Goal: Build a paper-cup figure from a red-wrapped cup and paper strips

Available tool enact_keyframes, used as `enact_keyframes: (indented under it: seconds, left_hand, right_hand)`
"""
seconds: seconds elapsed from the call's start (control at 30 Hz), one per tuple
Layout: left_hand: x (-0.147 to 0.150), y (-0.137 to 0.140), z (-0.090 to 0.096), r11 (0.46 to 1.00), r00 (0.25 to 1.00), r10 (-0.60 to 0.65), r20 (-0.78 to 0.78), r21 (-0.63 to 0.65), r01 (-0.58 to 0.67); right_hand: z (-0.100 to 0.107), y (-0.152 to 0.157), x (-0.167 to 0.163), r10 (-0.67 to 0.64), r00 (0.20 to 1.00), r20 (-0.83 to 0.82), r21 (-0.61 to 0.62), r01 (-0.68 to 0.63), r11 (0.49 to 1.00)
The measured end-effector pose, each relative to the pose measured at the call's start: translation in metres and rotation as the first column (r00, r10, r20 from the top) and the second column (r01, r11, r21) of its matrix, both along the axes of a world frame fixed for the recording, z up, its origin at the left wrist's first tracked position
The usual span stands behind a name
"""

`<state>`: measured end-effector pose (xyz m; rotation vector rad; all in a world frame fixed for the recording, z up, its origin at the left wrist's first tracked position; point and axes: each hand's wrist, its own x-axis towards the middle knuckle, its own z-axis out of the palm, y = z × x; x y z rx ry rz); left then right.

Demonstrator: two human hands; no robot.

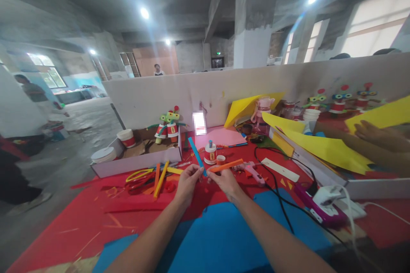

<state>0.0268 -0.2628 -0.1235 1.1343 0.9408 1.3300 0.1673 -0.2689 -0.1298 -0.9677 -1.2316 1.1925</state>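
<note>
My left hand (188,182) pinches the lower end of a blue paper strip (196,152), which slants up and to the left. Between the fingertips of my right hand (228,184) is the near end of an orange paper strip (231,165), pointing right. The two strip ends come together where my fingertips meet; whether they are joined is hidden. Just beyond stands an upside-down paper cup (210,154) with a red band, coiled paper arms and a small blue piece on top. A small paper roll or cup (221,160) sits beside it.
A pink glue gun (254,174) lies right of my hands, near a black cable and a purple power strip (323,211). Scissors (139,177) and yellow and orange strips (162,179) are at left. Boxes (137,162) flank the workspace. Another person's hand (374,134) holds yellow paper at right.
</note>
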Motion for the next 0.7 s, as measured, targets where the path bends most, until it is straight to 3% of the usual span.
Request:
enact_keyframes:
  seconds: [0.2,0.7]
  left_hand:
    - [0.0027,0.0000,-0.0019,0.997,0.997,-0.059,0.040,-0.041,0.060]
    - [-0.0019,0.0050,-0.0025,0.997,0.996,0.015,-0.089,0.073,-0.009]
  right_hand:
    - [-0.0009,0.0034,-0.0005,-0.018,0.991,-0.133,0.000,0.018,1.000]
    - [-0.0055,0.0046,-0.0004,0.011,0.995,-0.100,-0.041,-0.015,0.999]
